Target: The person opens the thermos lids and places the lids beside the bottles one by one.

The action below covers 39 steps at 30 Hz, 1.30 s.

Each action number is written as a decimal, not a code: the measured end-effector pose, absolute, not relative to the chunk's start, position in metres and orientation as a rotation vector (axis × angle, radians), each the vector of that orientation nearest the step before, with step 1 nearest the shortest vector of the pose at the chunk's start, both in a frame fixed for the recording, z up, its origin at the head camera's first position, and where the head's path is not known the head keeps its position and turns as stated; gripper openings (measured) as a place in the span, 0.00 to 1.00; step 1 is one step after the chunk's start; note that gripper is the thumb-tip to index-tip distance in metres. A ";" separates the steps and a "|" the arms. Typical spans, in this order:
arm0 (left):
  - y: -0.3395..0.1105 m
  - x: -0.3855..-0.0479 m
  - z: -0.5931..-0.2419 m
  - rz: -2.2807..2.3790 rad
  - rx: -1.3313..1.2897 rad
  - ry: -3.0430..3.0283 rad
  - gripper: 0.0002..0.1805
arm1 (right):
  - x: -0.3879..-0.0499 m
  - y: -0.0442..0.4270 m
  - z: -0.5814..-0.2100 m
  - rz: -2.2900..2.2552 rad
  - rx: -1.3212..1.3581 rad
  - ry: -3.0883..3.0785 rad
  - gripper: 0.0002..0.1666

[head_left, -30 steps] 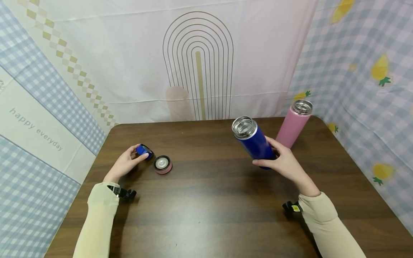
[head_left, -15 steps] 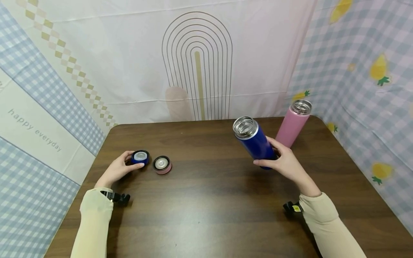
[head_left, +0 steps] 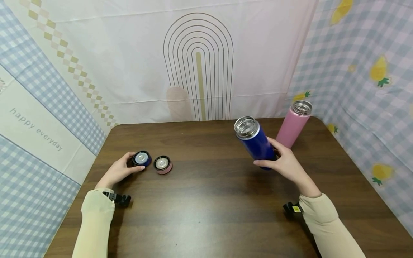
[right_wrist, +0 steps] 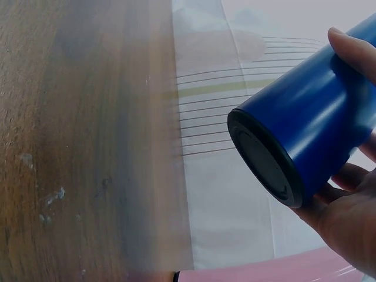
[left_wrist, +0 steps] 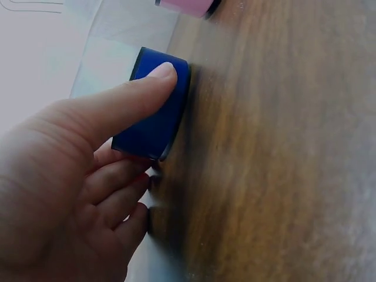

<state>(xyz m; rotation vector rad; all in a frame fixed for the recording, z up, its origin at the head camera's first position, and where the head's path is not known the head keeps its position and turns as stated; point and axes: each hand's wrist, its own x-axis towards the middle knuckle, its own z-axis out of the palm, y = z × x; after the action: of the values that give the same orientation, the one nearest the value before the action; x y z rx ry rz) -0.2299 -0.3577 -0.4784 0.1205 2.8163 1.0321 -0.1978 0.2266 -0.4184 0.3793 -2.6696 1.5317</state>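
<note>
On the left of the table, my left hand (head_left: 117, 172) grips the blue lid (head_left: 142, 158) by its sides, the inner face turned up. In the left wrist view, my thumb lies along the lid's blue wall (left_wrist: 154, 120), right by the wood. My right hand (head_left: 286, 165) holds the blue thermos bottle (head_left: 258, 143) around its body. That bottle is lidless, tilted to the left, with its steel mouth up. The right wrist view shows its dark base (right_wrist: 264, 158) clear of the tabletop.
A pink lid (head_left: 162, 165), also inner face up, lies just right of the blue one. Behind my right hand stands an uncapped pink bottle (head_left: 293, 126). The brown wooden table (head_left: 200, 200) ends at a patterned cloth backdrop (head_left: 138, 71).
The blue lid was tilted in my left hand and is now flat, inner face up. The left hand moved slightly left and down with it. My right hand and the bottle hardly moved.
</note>
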 end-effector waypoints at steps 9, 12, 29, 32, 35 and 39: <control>-0.356 -0.229 -0.478 1.025 0.127 2.804 0.50 | -0.198 0.228 -0.414 1.555 0.362 -2.603 0.48; -0.356 -0.229 -0.477 1.027 0.123 2.817 0.51 | -0.200 0.229 -0.412 1.537 0.363 -2.587 0.47; -0.326 -0.225 -0.459 1.077 0.280 3.013 0.45 | -0.225 0.239 -0.428 1.640 0.211 -2.485 0.54; -0.316 -0.222 -0.453 1.099 0.351 3.057 0.41 | -0.230 0.241 -0.434 1.619 0.167 -2.500 0.56; -0.305 -0.219 -0.450 1.123 0.428 3.086 0.35 | -0.235 0.243 -0.440 1.612 0.133 -2.514 0.58; -0.287 -0.213 -0.447 1.129 0.549 3.070 0.30 | -0.240 0.247 -0.449 1.618 0.081 -2.523 0.59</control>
<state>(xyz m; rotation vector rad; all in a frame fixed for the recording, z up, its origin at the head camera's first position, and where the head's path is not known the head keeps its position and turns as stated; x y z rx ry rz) -0.2132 -0.2866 -0.4473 0.5493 3.0702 1.1290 -0.2401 0.2468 -0.4491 0.0815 -2.5234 1.6180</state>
